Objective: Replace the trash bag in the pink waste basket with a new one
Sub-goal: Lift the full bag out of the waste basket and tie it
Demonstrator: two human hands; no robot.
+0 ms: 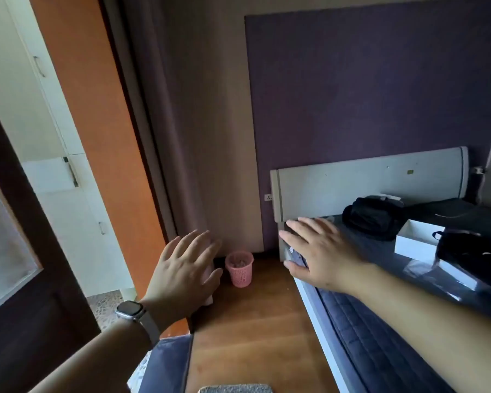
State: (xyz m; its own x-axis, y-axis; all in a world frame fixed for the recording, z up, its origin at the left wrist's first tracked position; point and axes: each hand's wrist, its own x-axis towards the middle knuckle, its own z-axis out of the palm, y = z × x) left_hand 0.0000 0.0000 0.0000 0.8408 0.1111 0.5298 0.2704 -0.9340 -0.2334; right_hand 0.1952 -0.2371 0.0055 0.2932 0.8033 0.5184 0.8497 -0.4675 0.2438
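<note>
Head view: both hands reach forward, palms down, fingers spread wide and holding nothing. The left hand sits just left of centre, lower half of the frame, its forearm rising from the bottom left with a watch on the wrist. It touches nothing that can be made out; its fingertips overlap the foot of the curtain in the picture only. The right hand is right of centre at about the same height, its forearm coming in from the bottom right corner, and it hovers over the near corner of the bed; whether it touches the mattress cannot be told.

Between the two hands, a little below centre, the pink basket stands upright on the wood floor, near the wall and the curtain's lower end. Something pale shows inside its rim, too small to make out.

On the bed at the right edge lie a black bag and a white box, beneath the pale headboard.
</note>
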